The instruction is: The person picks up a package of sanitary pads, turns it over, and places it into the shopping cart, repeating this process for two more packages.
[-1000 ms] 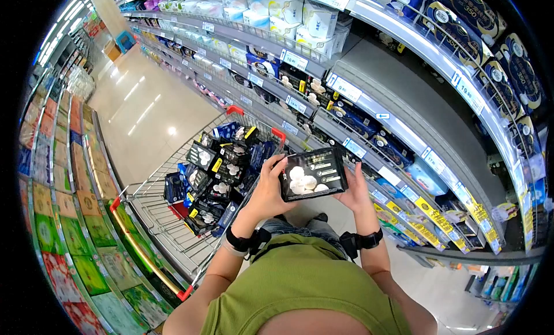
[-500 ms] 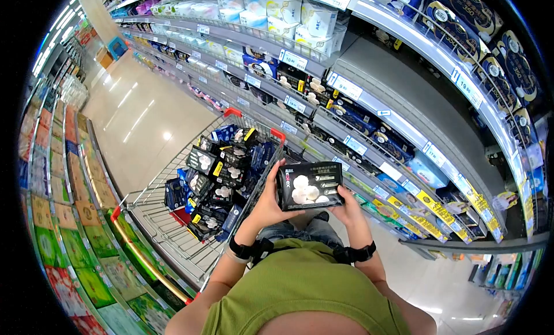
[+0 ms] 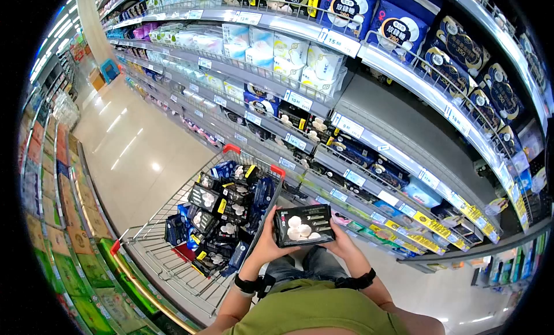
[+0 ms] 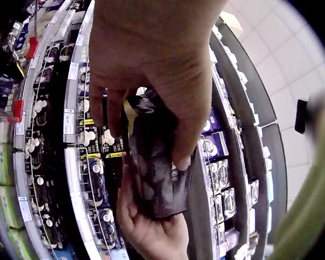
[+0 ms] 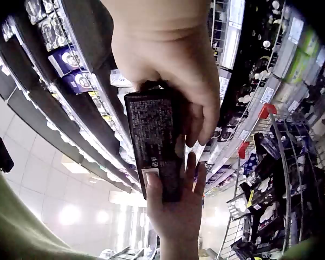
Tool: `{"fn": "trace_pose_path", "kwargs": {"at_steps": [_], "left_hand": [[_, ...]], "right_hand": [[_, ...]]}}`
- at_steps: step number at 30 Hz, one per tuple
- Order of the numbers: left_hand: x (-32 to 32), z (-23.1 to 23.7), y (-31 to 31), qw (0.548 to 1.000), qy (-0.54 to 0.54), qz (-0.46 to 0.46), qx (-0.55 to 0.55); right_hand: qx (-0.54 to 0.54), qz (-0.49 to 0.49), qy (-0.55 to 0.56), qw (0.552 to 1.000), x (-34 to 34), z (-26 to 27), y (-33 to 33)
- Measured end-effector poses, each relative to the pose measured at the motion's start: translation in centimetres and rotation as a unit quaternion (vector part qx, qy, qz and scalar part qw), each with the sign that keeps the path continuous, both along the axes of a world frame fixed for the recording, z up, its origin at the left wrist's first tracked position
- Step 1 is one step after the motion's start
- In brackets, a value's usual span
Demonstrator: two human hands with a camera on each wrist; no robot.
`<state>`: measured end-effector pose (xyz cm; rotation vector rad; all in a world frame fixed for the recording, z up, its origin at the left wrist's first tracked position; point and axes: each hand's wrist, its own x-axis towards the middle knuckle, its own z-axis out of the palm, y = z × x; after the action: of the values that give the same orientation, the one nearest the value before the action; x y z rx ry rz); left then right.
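Observation:
A black soft pack of sanitary pads (image 3: 303,225), printed with white cotton bolls, is held in front of my body in the head view. My left hand (image 3: 268,242) grips its left end, while the right hand (image 3: 346,248) grips the other end. Seen from the left wrist, the left thumb lies along one side of the pack (image 4: 160,179), with fingers round the opposite side. The right wrist view shows a narrow side of the pack (image 5: 151,127) covered in small print, the left thumb pressing near a white label.
A wire shopping cart (image 3: 158,263) with red corners stands at the left, holding a heap of black and blue packs (image 3: 228,211). Shelves (image 3: 398,107) with price tags and packs curve along the right. Stacked green and orange packs (image 3: 81,248) line the far left.
The pack has moved lower and slightly left in the head view. My right hand, earlier with fingers raised beside it, now grips its right end. More of the upper shelves shows.

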<state>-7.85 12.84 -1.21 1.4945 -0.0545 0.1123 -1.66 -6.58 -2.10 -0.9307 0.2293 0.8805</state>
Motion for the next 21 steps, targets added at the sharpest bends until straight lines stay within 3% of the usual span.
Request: {"fn": "trace_pose_path", "kwargs": {"at_steps": [5,9,10,18,21], "left_hand": [[-0.6,0.7,1.5,0.999,0.019,0.032,0.01],[-1.5,-0.1,2.8,0.997,0.048,0.051,-0.015],[-1.8,0.1,3.0,0.997,0.051,0.063,-0.011],[-3.7,0.0,2.0,0.986,0.088,0.134,0.052],[-3.7,-0.2,0.3,0.985,0.07,0.154,0.019]], "right_hand": [[0.007,0.036,-0.02,0.999,0.1,-0.7,1.7],[-0.06,0.094,0.008,0.994,0.3,-0.4,3.4],[-0.02,0.098,0.001,0.995,0.2,-0.1,3.9],[-0.033,0.146,0.017,0.989,1.5,-3.1,4.1],[-0.004,0.169,0.018,0.985,2.1,-3.6,2.7]]}}
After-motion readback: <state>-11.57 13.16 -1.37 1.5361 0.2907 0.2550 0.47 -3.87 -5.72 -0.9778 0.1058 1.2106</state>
